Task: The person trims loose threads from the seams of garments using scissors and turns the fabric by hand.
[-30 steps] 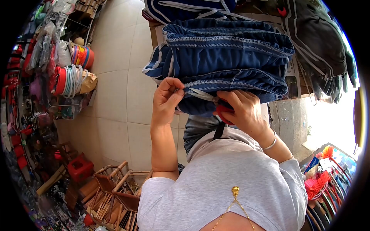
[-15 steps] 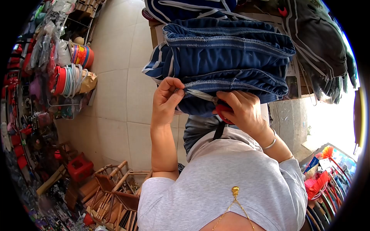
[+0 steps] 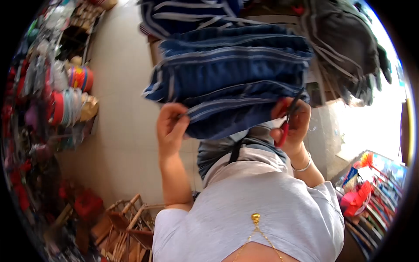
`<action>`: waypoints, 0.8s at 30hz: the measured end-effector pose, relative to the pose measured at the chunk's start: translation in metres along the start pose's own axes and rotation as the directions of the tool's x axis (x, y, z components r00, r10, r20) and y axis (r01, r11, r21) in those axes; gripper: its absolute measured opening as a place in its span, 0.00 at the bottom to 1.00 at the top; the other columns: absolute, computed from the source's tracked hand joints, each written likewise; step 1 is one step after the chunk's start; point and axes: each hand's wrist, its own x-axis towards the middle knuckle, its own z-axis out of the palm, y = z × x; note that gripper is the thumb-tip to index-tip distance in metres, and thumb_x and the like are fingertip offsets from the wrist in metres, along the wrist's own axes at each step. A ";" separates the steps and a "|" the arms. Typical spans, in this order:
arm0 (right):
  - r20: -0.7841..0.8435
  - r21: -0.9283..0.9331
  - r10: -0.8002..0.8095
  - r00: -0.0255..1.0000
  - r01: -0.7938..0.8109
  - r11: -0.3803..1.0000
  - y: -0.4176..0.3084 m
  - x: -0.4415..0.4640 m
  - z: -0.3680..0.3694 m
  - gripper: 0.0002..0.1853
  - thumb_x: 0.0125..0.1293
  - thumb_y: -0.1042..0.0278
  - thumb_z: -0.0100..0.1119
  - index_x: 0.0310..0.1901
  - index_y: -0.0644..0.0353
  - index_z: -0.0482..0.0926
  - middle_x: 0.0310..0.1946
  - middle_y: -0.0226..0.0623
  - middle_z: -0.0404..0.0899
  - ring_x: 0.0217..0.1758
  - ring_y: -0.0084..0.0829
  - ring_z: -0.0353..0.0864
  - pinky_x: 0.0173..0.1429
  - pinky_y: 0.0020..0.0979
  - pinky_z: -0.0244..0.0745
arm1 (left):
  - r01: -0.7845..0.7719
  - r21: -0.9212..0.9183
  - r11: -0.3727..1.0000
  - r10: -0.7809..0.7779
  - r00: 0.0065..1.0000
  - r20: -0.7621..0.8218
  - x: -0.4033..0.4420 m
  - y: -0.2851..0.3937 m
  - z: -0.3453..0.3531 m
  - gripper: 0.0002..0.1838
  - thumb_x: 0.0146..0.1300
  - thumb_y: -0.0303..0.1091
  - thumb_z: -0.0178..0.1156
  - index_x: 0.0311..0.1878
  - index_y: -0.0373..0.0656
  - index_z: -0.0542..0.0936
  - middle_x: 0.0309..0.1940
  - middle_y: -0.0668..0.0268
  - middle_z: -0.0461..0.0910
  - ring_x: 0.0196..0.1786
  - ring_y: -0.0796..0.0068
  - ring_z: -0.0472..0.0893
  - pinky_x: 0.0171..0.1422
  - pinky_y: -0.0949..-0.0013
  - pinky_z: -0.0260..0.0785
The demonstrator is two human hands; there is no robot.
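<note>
Blue garments with white seams [image 3: 231,65] lie in a layered stack in front of me, their gathered edges turned my way. At the near left corner my left hand [image 3: 171,126] is closed, thumb and fingers pinching the edge of the nearest blue garment [image 3: 231,121]. My right hand [image 3: 300,124] grips red-handled scissors [image 3: 283,134] at the near right corner. The dark blades point up and away, beside the cloth. Motion blur hides whether the blades are apart.
Striped dark blue clothing [image 3: 187,15] lies beyond the stack, and dark grey garments [image 3: 340,39] hang over the right side. Shelves of goods with ribbon-like rolls [image 3: 72,107] line the left. Wooden chairs [image 3: 128,222] stand low left; brushes and sticks [image 3: 371,201] are low right.
The view has shifted, so most things appear further left. My right hand has moved off the cloth's edge to the right, and the scissors' blades now show, pointing up. My left hand keeps its pinch.
</note>
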 end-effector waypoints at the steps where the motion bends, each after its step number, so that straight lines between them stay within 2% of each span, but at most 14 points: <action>1: 0.027 -0.193 -0.126 0.992 0.129 0.973 0.011 0.001 -0.022 0.46 0.55 0.34 0.64 0.61 0.62 0.57 0.45 0.39 0.70 0.45 0.26 0.71 0.48 0.27 0.66 | -0.029 0.025 0.999 0.029 1.000 -0.007 -0.001 -0.001 0.002 0.10 0.60 0.17 0.55 0.45 0.38 0.73 0.39 0.63 0.76 0.39 0.83 0.73 0.43 0.81 0.64; 2: -0.073 -0.127 -0.092 0.993 0.082 0.989 0.010 0.003 -0.029 0.47 0.57 0.27 0.55 0.63 0.60 0.56 0.49 0.41 0.69 0.51 0.28 0.69 0.52 0.29 0.63 | -0.057 0.049 0.997 0.057 0.998 -0.013 -0.003 0.000 0.003 0.10 0.60 0.18 0.55 0.45 0.38 0.73 0.40 0.60 0.78 0.41 0.81 0.75 0.44 0.81 0.65; 5: -0.320 -0.005 -0.082 0.944 0.085 0.996 0.010 0.003 -0.053 0.44 0.62 0.29 0.50 0.67 0.58 0.55 0.48 0.39 0.71 0.49 0.30 0.73 0.51 0.29 0.66 | -0.082 0.018 0.996 0.083 0.995 -0.057 -0.009 -0.001 -0.004 0.10 0.61 0.21 0.55 0.46 0.38 0.72 0.42 0.56 0.78 0.46 0.73 0.76 0.55 0.73 0.65; 6: -0.333 -0.036 -0.098 0.938 0.091 0.995 0.011 0.000 -0.058 0.44 0.62 0.29 0.50 0.67 0.58 0.55 0.48 0.39 0.71 0.49 0.30 0.73 0.51 0.29 0.66 | -0.117 0.015 0.993 0.118 0.991 -0.068 -0.009 -0.001 -0.005 0.10 0.62 0.22 0.54 0.47 0.39 0.72 0.42 0.57 0.78 0.47 0.71 0.76 0.58 0.70 0.63; 12: -0.506 0.149 0.010 0.862 0.077 0.986 0.014 -0.015 -0.067 0.38 0.66 0.31 0.44 0.65 0.56 0.61 0.42 0.36 0.74 0.46 0.32 0.75 0.51 0.31 0.68 | -0.047 0.147 0.988 0.060 0.994 -0.090 -0.009 0.000 -0.009 0.10 0.63 0.26 0.55 0.48 0.40 0.72 0.45 0.60 0.77 0.49 0.71 0.75 0.61 0.68 0.61; 13: -0.499 0.124 -0.025 0.866 0.100 0.987 0.014 -0.014 -0.068 0.35 0.68 0.36 0.45 0.65 0.56 0.61 0.41 0.36 0.74 0.43 0.30 0.75 0.48 0.31 0.69 | -0.026 0.178 0.984 0.041 0.995 -0.086 -0.009 0.000 -0.006 0.16 0.63 0.32 0.57 0.53 0.38 0.72 0.46 0.60 0.77 0.50 0.71 0.75 0.61 0.69 0.62; 14: -0.511 0.120 -0.031 0.859 0.106 0.987 0.014 -0.014 -0.071 0.35 0.68 0.36 0.45 0.65 0.56 0.61 0.41 0.36 0.74 0.43 0.30 0.75 0.48 0.31 0.69 | -0.031 0.179 0.983 0.044 0.997 -0.071 -0.008 0.003 -0.002 0.16 0.63 0.32 0.57 0.53 0.38 0.72 0.46 0.60 0.77 0.50 0.71 0.75 0.61 0.69 0.62; 16: -0.522 0.125 0.026 0.853 0.046 0.991 0.012 -0.014 -0.074 0.33 0.70 0.44 0.49 0.64 0.62 0.58 0.40 0.42 0.75 0.39 0.29 0.77 0.42 0.27 0.71 | -0.012 0.361 0.933 0.021 1.000 -0.021 -0.006 0.008 0.005 0.24 0.63 0.37 0.60 0.59 0.36 0.70 0.47 0.60 0.77 0.50 0.70 0.75 0.61 0.69 0.62; 17: -0.549 0.229 0.053 0.834 0.089 0.969 0.011 -0.011 -0.076 0.28 0.70 0.53 0.53 0.62 0.64 0.60 0.36 0.39 0.75 0.33 0.27 0.76 0.38 0.25 0.71 | -0.035 0.361 0.932 0.037 0.999 0.002 -0.004 0.007 0.011 0.26 0.61 0.35 0.62 0.61 0.35 0.70 0.47 0.61 0.77 0.49 0.70 0.75 0.59 0.68 0.64; 18: -0.557 0.231 0.052 0.829 0.095 0.968 0.007 -0.009 -0.080 0.28 0.70 0.53 0.53 0.62 0.64 0.60 0.36 0.39 0.75 0.33 0.27 0.76 0.38 0.25 0.71 | -0.040 0.366 0.930 0.039 0.999 0.010 -0.003 0.010 0.014 0.26 0.61 0.35 0.62 0.61 0.35 0.70 0.47 0.61 0.77 0.49 0.70 0.75 0.59 0.68 0.64; 20: -0.551 0.352 0.302 0.778 -0.111 0.929 0.001 -0.008 -0.089 0.24 0.69 0.60 0.54 0.59 0.66 0.64 0.32 0.35 0.76 0.29 0.24 0.74 0.35 0.22 0.70 | 0.066 0.685 0.725 -0.121 0.992 0.033 -0.005 0.020 0.020 0.20 0.56 0.27 0.63 0.54 0.35 0.75 0.45 0.62 0.77 0.47 0.69 0.75 0.57 0.68 0.65; 21: -0.556 0.340 0.311 0.771 -0.130 0.931 0.002 -0.008 -0.092 0.21 0.65 0.69 0.58 0.57 0.66 0.67 0.29 0.31 0.75 0.27 0.20 0.73 0.33 0.20 0.69 | -0.169 0.732 0.660 0.076 0.984 0.159 0.001 0.019 0.027 0.12 0.48 0.18 0.61 0.39 0.38 0.81 0.39 0.64 0.76 0.41 0.69 0.75 0.48 0.71 0.66; 22: -0.559 0.348 0.312 0.768 -0.124 0.929 0.003 -0.010 -0.094 0.21 0.65 0.69 0.58 0.57 0.66 0.67 0.29 0.31 0.75 0.27 0.20 0.73 0.33 0.20 0.69 | -0.174 0.738 0.652 0.077 0.983 0.164 -0.001 0.018 0.027 0.12 0.48 0.18 0.61 0.39 0.38 0.81 0.39 0.64 0.76 0.41 0.69 0.75 0.48 0.71 0.66; 24: -0.521 0.271 0.332 0.787 -0.216 0.938 0.008 -0.018 -0.098 0.22 0.60 0.78 0.62 0.56 0.65 0.68 0.29 0.29 0.75 0.28 0.17 0.72 0.33 0.18 0.67 | -0.169 0.747 0.643 0.114 0.986 0.124 -0.006 0.020 0.027 0.06 0.47 0.16 0.59 0.29 0.38 0.78 0.35 0.62 0.73 0.41 0.68 0.74 0.52 0.71 0.65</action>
